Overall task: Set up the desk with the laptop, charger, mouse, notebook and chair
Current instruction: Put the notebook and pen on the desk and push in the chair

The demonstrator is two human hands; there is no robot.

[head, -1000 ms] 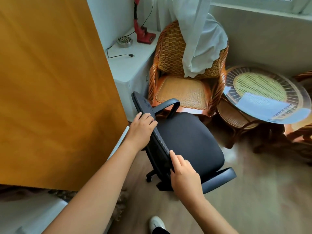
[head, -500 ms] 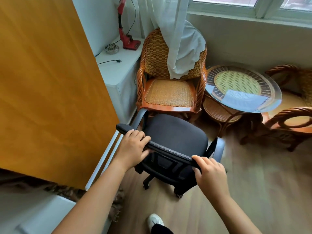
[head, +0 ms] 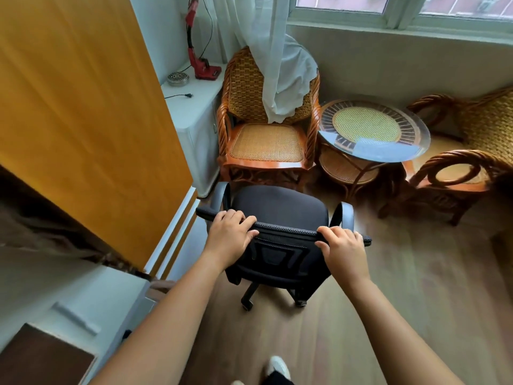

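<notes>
From the head camera, both hands hold the top edge of the backrest of a black office chair [head: 280, 209]. The left hand [head: 230, 234] has its grip clenched over the left end of that edge, fingers curled forward over the top and thumb tucked under on the near side. The right hand [head: 342, 245] grasps the right end of the same edge in like manner, fingers wrapped over the rim. The chair stands on the wooden floor [head: 416, 301] with its seat just beyond the two grips and its armrests rising to either side of them; its wheeled base shows below the hands, nearer the person. Straight ahead of the grips, just past the seat, stands a wicker armchair [head: 266, 134] with a white curtain [head: 266, 51] draped over its back. To the right of that, beyond the right grip, is a round glass-topped wicker table [head: 372, 129], and further right a second wicker chair [head: 458, 173]. Left of the left grip rises a tall orange wooden panel [head: 83, 93], and beyond it a white cabinet [head: 194, 107] whose top surface carries a red lamp [head: 200, 51], a round metal object [head: 177, 78] and a loose cable end. Below the grips, at the bottom edge, a white shoe [head: 277, 366] rests on the floor.
</notes>
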